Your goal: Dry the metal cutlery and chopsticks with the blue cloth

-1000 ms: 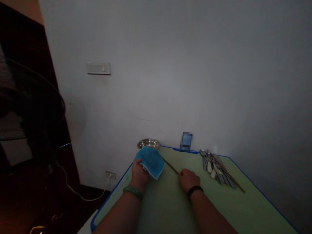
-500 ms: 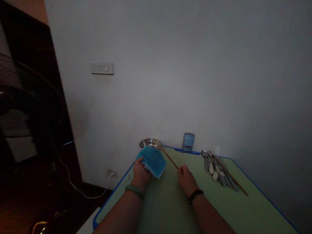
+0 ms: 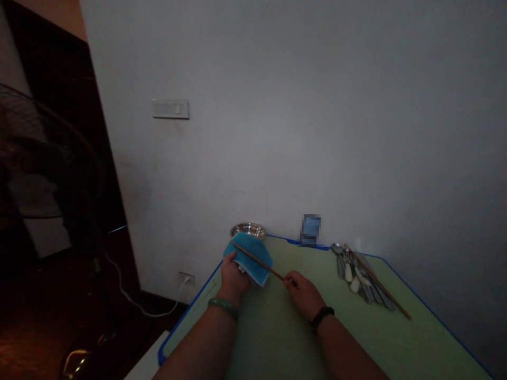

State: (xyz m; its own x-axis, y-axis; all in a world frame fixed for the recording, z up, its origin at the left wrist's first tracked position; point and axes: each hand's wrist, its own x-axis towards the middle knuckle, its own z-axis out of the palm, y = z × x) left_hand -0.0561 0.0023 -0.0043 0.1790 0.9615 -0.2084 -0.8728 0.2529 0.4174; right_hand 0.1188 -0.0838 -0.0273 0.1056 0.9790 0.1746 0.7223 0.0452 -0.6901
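Observation:
My left hand (image 3: 233, 278) is closed around a folded blue cloth (image 3: 249, 257) near the far left corner of the green table (image 3: 285, 338). My right hand (image 3: 301, 293) pinches the near end of a thin brown chopstick (image 3: 257, 260). The chopstick slants up to the left and lies across the top of the cloth. A green bangle is on my left wrist and a dark band on my right.
A small steel bowl (image 3: 247, 230) sits at the table's far left corner by the wall. A pile of spoons and cutlery with another chopstick (image 3: 362, 278) lies at the far right. A blurred blue object (image 3: 310, 230) stands against the wall. A fan (image 3: 43, 174) and cable are on the left.
The chopstick in my right hand has swung left, from pointing past the cloth toward the bowl to lying across the cloth. My left hand has kept hold of the cloth.

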